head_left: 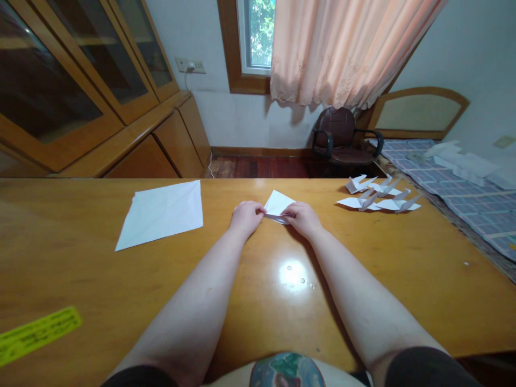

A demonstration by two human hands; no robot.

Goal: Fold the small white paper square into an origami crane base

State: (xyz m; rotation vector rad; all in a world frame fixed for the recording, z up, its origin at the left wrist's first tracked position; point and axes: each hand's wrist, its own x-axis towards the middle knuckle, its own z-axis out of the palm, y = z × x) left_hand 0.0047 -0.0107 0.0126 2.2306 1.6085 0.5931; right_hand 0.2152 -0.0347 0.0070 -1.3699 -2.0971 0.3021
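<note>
A small folded piece of white paper [279, 202] lies on the wooden table in front of me, one corner pointing away. My left hand [246, 216] pinches its left corner between thumb and fingers. On its right side, my right hand [303, 217] grips the near edge, where a layer of the paper is slightly lifted. Fingertips hide parts of both sides of the fold. To the left rests a stack or sheet of flat white paper [167, 215]; I cannot tell how many sheets. Several folded white paper cranes [377, 194] stand together at the table's far right.
The wooden table [258, 279] carries a yellow label [38, 334] at the near left. Beyond its far edge are a glass-fronted cabinet [133, 123], a brown armchair [342, 134] and a pink curtain [322, 54]. A bed [455, 183] stands to the right.
</note>
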